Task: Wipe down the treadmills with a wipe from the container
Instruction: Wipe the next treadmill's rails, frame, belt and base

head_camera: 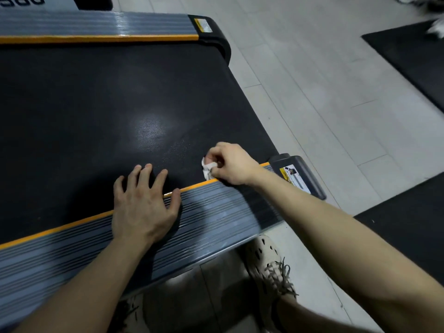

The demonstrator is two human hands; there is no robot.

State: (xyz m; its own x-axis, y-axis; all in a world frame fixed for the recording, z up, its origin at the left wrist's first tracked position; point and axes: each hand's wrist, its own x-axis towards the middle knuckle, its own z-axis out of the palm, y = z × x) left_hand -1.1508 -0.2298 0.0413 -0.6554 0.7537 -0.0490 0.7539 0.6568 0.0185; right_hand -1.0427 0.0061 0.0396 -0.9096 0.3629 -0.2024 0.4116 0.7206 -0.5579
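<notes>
Pinching the wipe (pixel 207 168) at belt edge (pixel 189 175), right hand (pixel 232 164) (left fingers (pixel 159 179) splayed flat).

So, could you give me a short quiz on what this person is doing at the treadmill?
1. True or false: the left hand holds the wipe.
2. The right hand is: A flat and open; B curled round the wipe at the edge of the black belt; C out of view.
3. Which hand lies flat across the orange strip?

Key: 1 false; 2 B; 3 the left hand.
</notes>
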